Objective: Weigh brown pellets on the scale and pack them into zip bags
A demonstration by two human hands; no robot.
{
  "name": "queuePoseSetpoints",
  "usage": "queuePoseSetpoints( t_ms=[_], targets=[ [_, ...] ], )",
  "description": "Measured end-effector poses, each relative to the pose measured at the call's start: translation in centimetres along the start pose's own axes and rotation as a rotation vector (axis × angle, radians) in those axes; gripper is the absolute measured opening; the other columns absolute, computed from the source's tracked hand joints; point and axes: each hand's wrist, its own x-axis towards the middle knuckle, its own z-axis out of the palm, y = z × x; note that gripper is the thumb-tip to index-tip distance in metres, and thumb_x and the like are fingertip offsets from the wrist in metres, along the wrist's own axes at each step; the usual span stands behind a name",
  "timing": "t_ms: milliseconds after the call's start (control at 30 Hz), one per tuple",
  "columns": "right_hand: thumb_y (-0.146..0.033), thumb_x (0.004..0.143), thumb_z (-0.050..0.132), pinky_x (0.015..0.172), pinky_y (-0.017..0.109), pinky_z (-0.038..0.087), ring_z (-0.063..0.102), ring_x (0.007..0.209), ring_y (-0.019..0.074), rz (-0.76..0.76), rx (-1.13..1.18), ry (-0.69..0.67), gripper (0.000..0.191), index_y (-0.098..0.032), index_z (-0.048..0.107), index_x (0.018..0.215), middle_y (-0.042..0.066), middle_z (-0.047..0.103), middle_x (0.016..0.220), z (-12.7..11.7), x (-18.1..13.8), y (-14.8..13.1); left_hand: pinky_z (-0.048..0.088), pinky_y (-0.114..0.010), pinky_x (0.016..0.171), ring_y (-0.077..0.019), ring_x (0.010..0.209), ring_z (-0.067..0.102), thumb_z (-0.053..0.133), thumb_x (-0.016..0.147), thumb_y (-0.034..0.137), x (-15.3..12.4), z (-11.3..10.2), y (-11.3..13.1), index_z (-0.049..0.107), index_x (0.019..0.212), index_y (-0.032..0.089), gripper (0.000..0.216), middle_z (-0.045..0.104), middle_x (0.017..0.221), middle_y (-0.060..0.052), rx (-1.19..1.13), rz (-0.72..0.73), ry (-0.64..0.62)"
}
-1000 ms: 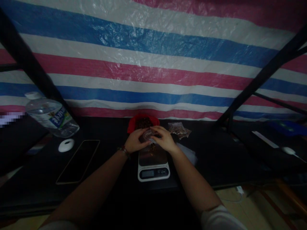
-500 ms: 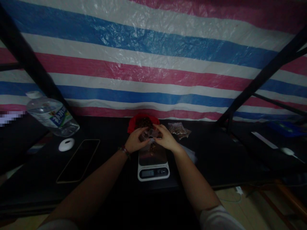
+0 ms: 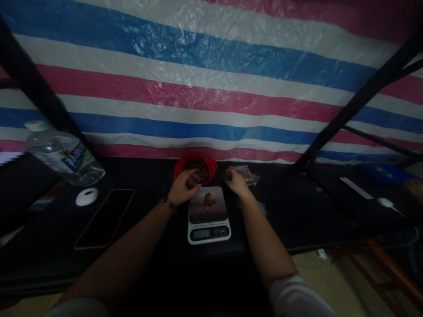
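My left hand (image 3: 182, 189) is closed around a small clear plastic cup (image 3: 193, 179) at the near edge of a red bag (image 3: 179, 167) full of brown bits. To the right, my right hand (image 3: 236, 181) is curled around a small, dark, see-through object (image 3: 227, 175) whose kind I cannot make out. It is beside small clear bags (image 3: 247, 174) of brown bits. Between my forearms sits a white kitchen scale (image 3: 209, 236) with a metal plate. A small pile of brown pieces (image 3: 208, 200) lies on that plate, untouched by either hand.
On the left are a large plastic bottle (image 3: 66, 154), a white mouse-like object (image 3: 87, 197) and a phone (image 3: 105, 219). Striped sheeting (image 3: 205, 101) hangs behind the black table, between dark metal posts. A co-worker's hand (image 3: 415, 188) shows at the far right near a blue object (image 3: 380, 173).
My hands were together over the scale around clear plastic; now they are apart. The left has drawn toward the red bag with the cup, the right toward the small bags. The scale plate is uncovered.
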Motion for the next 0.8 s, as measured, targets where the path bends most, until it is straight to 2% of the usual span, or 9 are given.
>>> queuePoseSetpoints(
  t_ms=[100, 167, 233, 333, 400, 500, 633, 800],
  targets=[
    [-0.011, 0.069, 0.064, 0.085, 0.037, 0.048, 0.063, 0.091, 0.0213, 0.023, -0.033, -0.043, 0.041, -0.018, 0.055, 0.108, 0.009, 0.066, 0.098, 0.4, 0.0, 0.3, 0.050, -0.038, 0.082, -0.0215, 0.088, 0.061, 0.061, 0.075, 0.031, 0.1, -0.2, 0.0, 0.049, 0.123, 0.019, 0.051, 0.062, 0.097, -0.007, 0.004, -0.006, -0.001],
    [-0.012, 0.066, 0.068, 0.089, 0.039, 0.046, 0.061, 0.096, 0.0220, -0.007, -0.043, -0.040, 0.047, -0.019, 0.055, 0.111, 0.009, 0.065, 0.102, 0.2, 0.1, 0.1, 0.050, -0.037, 0.080, -0.0205, 0.085, 0.061, 0.061, 0.075, 0.031, 0.1, -0.2, 0.0, 0.049, 0.122, 0.019, 0.050, 0.062, 0.096, -0.006, 0.007, -0.007, 0.001],
    [-0.013, 0.066, 0.067, 0.096, 0.043, 0.041, 0.057, 0.106, 0.0240, -0.080, -0.047, 0.000, 0.052, -0.018, 0.054, 0.116, 0.011, 0.062, 0.111, -0.4, -0.1, -0.4, 0.050, -0.037, 0.081, -0.0209, 0.087, 0.060, 0.061, 0.075, 0.031, 0.1, -0.3, -0.1, 0.050, 0.122, 0.019, 0.050, 0.062, 0.096, -0.006, 0.016, -0.004, 0.011],
    [-0.016, 0.074, 0.060, 0.100, 0.044, 0.036, 0.052, 0.112, 0.0239, -0.215, 0.005, 0.017, 0.044, -0.017, 0.057, 0.117, 0.012, 0.059, 0.116, -1.7, -0.8, -2.1, 0.049, -0.038, 0.084, -0.0218, 0.092, 0.060, 0.061, 0.076, 0.031, 0.1, -0.2, -0.3, 0.050, 0.122, 0.018, 0.049, 0.062, 0.098, -0.007, 0.028, 0.010, 0.015],
    [-0.019, 0.078, 0.059, 0.094, 0.039, 0.041, 0.056, 0.104, 0.0210, -0.325, 0.095, -0.124, 0.035, -0.018, 0.061, 0.113, 0.010, 0.061, 0.112, -2.5, -1.6, -3.7, 0.049, -0.037, 0.084, -0.0214, 0.091, 0.060, 0.061, 0.076, 0.031, 0.1, -0.2, -0.3, 0.050, 0.122, 0.018, 0.049, 0.062, 0.098, -0.007, 0.022, 0.018, 0.012],
    [-0.022, 0.077, 0.063, 0.083, 0.033, 0.045, 0.058, 0.092, 0.0186, -0.428, 0.145, -0.356, 0.029, -0.021, 0.065, 0.105, 0.006, 0.064, 0.102, -3.3, -2.7, -5.6, 0.049, -0.037, 0.084, -0.0212, 0.091, 0.060, 0.060, 0.076, 0.031, 0.1, -0.3, -0.3, 0.050, 0.121, 0.017, 0.048, 0.063, 0.096, -0.007, 0.013, 0.017, 0.014],
    [-0.022, 0.071, 0.070, 0.074, 0.029, 0.044, 0.058, 0.084, 0.0174, -0.414, 0.091, -0.442, 0.021, -0.018, 0.067, 0.091, 0.004, 0.064, 0.091, -3.8, -3.4, -6.4, 0.050, -0.036, 0.081, -0.0208, 0.088, 0.061, 0.061, 0.076, 0.032, 0.2, -0.3, -0.4, 0.050, 0.122, 0.017, 0.050, 0.063, 0.097, -0.007, 0.018, -0.021, -0.006],
    [-0.022, 0.072, 0.068, 0.059, 0.022, 0.038, 0.056, 0.065, 0.0122, -0.368, 0.087, -0.570, 0.008, -0.016, 0.065, 0.076, 0.000, 0.063, 0.072, -3.8, -3.4, -6.7, 0.048, -0.038, 0.085, -0.0223, 0.093, 0.060, 0.061, 0.076, 0.034, 0.2, -0.2, -0.7, 0.051, 0.122, 0.017, 0.051, 0.063, 0.101, -0.008, 0.035, -0.010, -0.012]
  ],
)
